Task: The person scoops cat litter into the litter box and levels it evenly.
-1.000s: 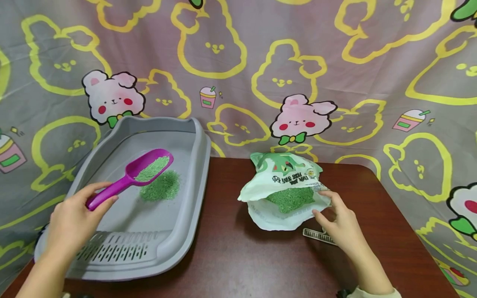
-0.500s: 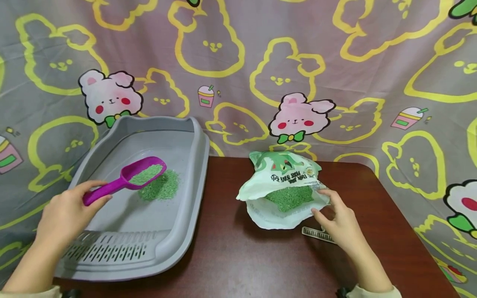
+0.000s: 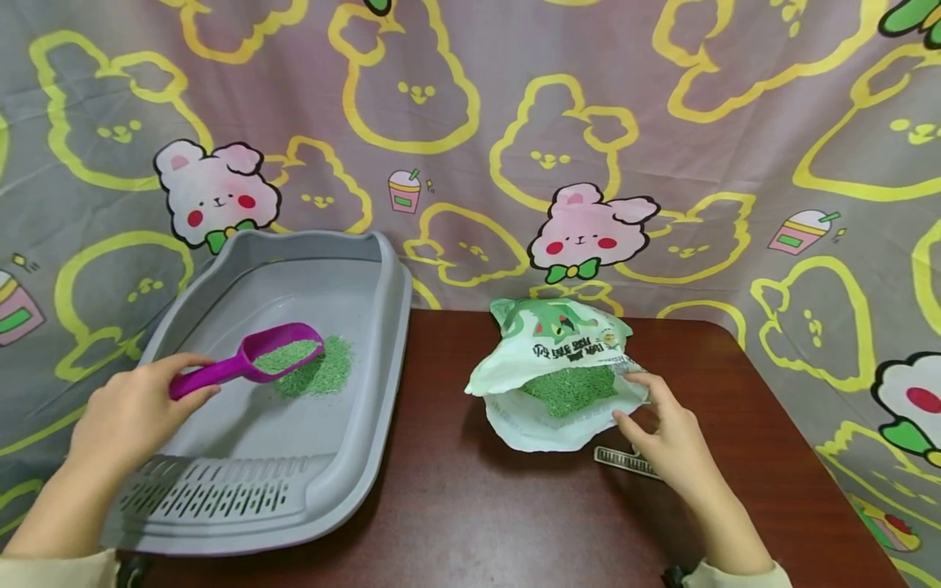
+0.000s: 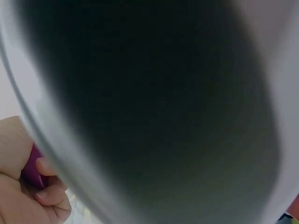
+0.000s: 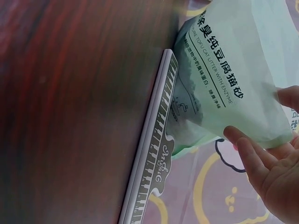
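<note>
My left hand (image 3: 128,408) grips the handle of a purple litter scoop (image 3: 283,335) over a grey litter tray (image 3: 393,392). Green pellets fill the scoop's bowl, and a small pile of green cat litter (image 3: 334,367) lies on the tray floor just beyond it. In the left wrist view a dark blurred shape covers most of the frame; part of the scoop handle (image 4: 32,170) shows in my fingers. At the right, my right hand (image 3: 669,429) pinches the edge of a pale green cat litter bag (image 5: 219,70), whose mouth gapes towards me with green pellets inside.
A ruler with a piano-key pattern (image 5: 152,149) lies on the dark wooden table (image 3: 456,506) beside the bag, partly under my right hand in the head view. A patterned curtain (image 3: 456,98) hangs behind. Slots (image 3: 228,494) run along the tray's front ledge.
The scoop has come lower and slightly nearer to me over the tray, still loaded with litter. My right hand stays at the bag's edge. The whole head view has shifted slightly.
</note>
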A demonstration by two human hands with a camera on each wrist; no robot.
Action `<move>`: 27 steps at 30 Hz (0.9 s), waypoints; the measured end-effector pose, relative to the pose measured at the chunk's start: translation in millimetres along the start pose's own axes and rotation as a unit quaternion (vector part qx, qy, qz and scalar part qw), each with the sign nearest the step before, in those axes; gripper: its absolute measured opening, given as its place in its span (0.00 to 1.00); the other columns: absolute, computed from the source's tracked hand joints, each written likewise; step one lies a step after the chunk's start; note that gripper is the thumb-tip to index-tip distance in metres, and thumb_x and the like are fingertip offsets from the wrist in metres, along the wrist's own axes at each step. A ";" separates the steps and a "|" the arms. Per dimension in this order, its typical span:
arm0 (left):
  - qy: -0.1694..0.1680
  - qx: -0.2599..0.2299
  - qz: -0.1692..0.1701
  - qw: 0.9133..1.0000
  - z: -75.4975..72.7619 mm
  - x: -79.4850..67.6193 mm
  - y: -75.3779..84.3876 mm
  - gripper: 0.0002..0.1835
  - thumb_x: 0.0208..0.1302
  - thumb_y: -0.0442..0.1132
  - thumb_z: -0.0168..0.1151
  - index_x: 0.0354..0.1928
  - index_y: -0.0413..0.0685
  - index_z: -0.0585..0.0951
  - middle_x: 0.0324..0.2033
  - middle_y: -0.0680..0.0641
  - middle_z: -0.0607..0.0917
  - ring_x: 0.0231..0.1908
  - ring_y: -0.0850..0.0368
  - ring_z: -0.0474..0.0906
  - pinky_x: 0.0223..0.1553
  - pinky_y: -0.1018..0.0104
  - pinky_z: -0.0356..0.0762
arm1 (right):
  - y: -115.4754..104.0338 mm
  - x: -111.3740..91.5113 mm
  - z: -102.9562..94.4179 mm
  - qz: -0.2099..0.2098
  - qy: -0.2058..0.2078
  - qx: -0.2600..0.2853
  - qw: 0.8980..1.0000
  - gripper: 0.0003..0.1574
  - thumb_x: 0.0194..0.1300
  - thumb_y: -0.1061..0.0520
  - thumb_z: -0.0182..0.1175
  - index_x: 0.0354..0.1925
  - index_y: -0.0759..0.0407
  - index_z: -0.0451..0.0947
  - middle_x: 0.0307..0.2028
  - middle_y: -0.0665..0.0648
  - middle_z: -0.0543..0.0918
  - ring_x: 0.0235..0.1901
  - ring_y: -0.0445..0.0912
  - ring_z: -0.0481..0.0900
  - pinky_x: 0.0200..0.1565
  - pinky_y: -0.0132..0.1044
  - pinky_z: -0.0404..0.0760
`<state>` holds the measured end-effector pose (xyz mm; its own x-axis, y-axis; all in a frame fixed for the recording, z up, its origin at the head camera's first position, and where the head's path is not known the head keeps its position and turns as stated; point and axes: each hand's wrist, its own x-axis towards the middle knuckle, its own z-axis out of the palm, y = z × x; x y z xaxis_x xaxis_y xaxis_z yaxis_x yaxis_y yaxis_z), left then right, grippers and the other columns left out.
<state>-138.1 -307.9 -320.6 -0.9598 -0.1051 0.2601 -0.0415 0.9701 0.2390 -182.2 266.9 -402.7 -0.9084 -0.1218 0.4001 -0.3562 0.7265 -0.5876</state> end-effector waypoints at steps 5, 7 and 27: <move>-0.013 0.009 0.009 1.000 -3.6 3.1 -4.0 0.22 0.61 0.48 0.70 0.52 0.43 0.80 0.16 0.52 0.68 0.18 0.56 0.62 0.19 0.62 0.55 | 0.6 -0.3 0.3 -0.001 -0.001 0.003 1.000 0.33 0.60 0.63 0.67 0.61 0.60 0.68 0.57 0.67 0.81 0.45 0.63 0.86 0.45 0.57 0.82; -0.019 0.016 0.014 1.000 -5.4 4.6 -5.2 0.22 0.60 0.48 0.70 0.52 0.43 0.81 0.16 0.52 0.68 0.19 0.56 0.62 0.19 0.62 0.55 | 0.9 -0.6 0.5 0.000 -0.001 0.004 1.000 0.33 0.60 0.63 0.67 0.61 0.60 0.68 0.57 0.67 0.80 0.45 0.64 0.86 0.45 0.58 0.82; -0.014 0.082 0.100 0.991 -20.0 14.8 -5.5 0.17 0.57 0.43 0.72 0.47 0.47 0.83 0.15 0.55 0.69 0.18 0.58 0.62 0.19 0.63 0.56 | 1.1 -1.7 1.3 0.001 0.004 0.002 1.000 0.33 0.60 0.64 0.68 0.61 0.59 0.69 0.57 0.67 0.80 0.43 0.63 0.86 0.43 0.56 0.83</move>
<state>-146.6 -319.2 -299.4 -0.9606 0.0976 0.2604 0.1086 0.9937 0.0282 -181.3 267.1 -405.0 -0.9074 -0.1153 0.4040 -0.3552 0.7243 -0.5910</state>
